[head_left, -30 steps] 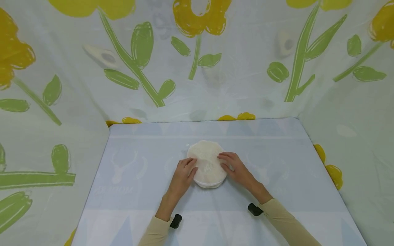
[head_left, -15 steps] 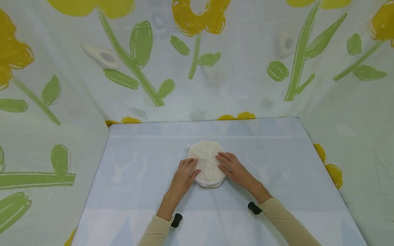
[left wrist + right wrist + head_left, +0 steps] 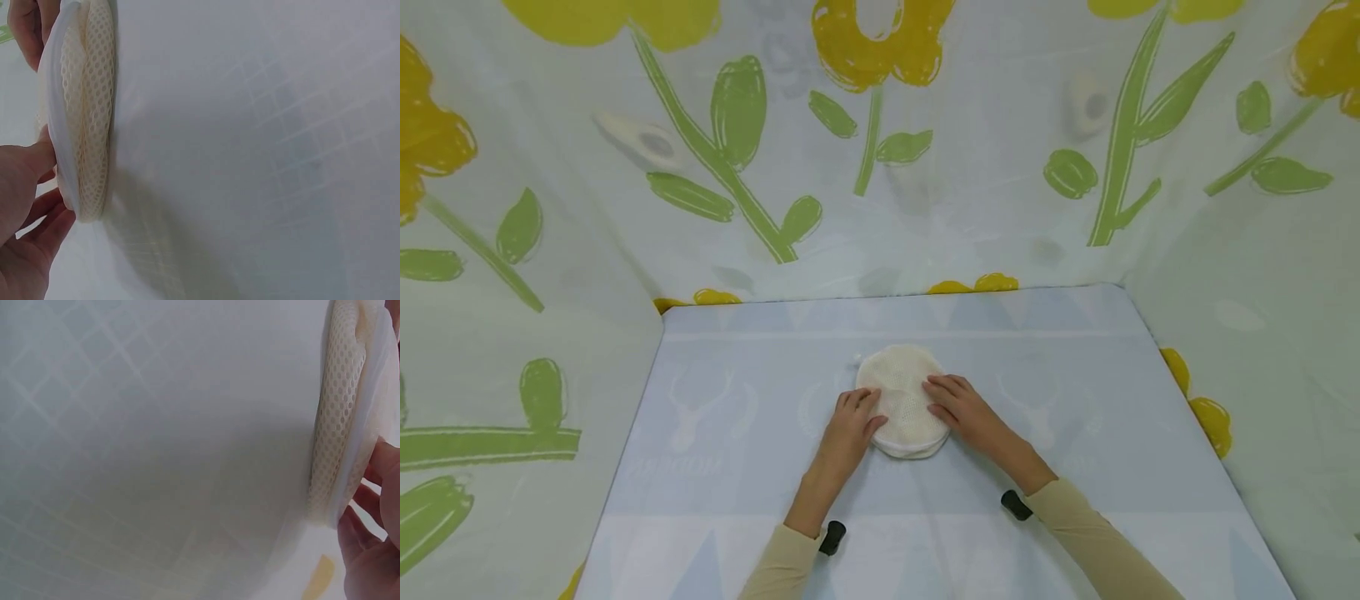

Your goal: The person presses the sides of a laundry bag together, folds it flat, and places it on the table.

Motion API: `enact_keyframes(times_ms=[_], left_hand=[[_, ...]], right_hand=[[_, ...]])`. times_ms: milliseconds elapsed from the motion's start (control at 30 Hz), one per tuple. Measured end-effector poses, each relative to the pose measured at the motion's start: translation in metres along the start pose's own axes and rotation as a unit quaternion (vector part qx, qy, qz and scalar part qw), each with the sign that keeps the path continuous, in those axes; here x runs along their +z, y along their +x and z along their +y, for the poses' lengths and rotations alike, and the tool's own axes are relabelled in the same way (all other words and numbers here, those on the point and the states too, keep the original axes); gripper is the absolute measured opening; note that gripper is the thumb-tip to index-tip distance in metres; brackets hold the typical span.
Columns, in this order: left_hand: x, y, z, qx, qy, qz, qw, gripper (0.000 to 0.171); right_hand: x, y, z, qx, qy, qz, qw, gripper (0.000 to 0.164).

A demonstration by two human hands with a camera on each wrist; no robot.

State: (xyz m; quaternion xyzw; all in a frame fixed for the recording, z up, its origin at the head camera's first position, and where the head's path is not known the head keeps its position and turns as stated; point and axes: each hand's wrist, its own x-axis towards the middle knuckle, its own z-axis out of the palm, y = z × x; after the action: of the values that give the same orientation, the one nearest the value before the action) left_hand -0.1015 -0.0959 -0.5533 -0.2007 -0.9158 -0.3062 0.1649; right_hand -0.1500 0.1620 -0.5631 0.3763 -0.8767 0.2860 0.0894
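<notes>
A round cream mesh pouch (image 3: pixel 904 402) with white edging lies on the table in the middle of the head view. Its honeycomb side wall (image 3: pixel 94 119) bulges under the edging in both wrist views. From the left, my left hand (image 3: pixel 848 433) touches the pouch, thumb on the top near the front and the other fingertips around its left edge. My right hand (image 3: pixel 966 410) rests its fingertips on the right part of the top, fingers loosely bent and spread. In the right wrist view, the right fingers (image 3: pixel 369 506) sit right at the white edging.
The pale blue patterned table (image 3: pixel 737 358) surrounds the pouch on every side. Behind it and to the sides hang white curtains (image 3: pixel 970 208) printed with yellow flowers and green leaves. A small clear tag (image 3: pixel 855 361) shows at the pouch's upper left edge.
My right hand has shifted slightly left, its fingers further onto the pouch's top. The left thumb has moved a little inward over the pouch. The pouch stays in nearly the same place.
</notes>
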Motion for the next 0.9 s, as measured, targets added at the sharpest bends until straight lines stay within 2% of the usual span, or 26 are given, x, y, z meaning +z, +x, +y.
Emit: enact_keyframes(times_ms=[133, 267, 400, 567, 700, 900], left_hand=[[-0.001, 0.001, -0.001, 0.001, 0.006, -0.005, 1.0, 0.045], [-0.003, 0.002, -0.002, 0.01, 0.014, -0.017, 0.9997, 0.044], [-0.006, 0.004, -0.003, 0.016, 0.01, -0.012, 0.9997, 0.044], [-0.007, 0.006, -0.005, 0.011, -0.01, 0.019, 0.9997, 0.037], [-0.008, 0.011, -0.006, 0.009, -0.011, 0.059, 0.9981, 0.029], [-0.015, 0.017, -0.005, -0.006, -0.008, 0.106, 0.9943, 0.017]], right_hand=[[0.0, 0.003, -0.001, -0.01, -0.009, 0.003, 1.0, 0.042], [-0.004, 0.005, -0.001, -0.003, 0.005, -0.011, 1.0, 0.042], [-0.01, 0.008, 0.0, 0.003, 0.03, -0.011, 0.999, 0.043], [-0.016, 0.01, 0.003, 0.006, 0.071, 0.024, 0.997, 0.037], [-0.023, 0.013, 0.005, 0.02, 0.099, 0.049, 0.994, 0.03], [-0.034, 0.017, 0.006, 0.047, 0.108, 0.101, 0.988, 0.019]])
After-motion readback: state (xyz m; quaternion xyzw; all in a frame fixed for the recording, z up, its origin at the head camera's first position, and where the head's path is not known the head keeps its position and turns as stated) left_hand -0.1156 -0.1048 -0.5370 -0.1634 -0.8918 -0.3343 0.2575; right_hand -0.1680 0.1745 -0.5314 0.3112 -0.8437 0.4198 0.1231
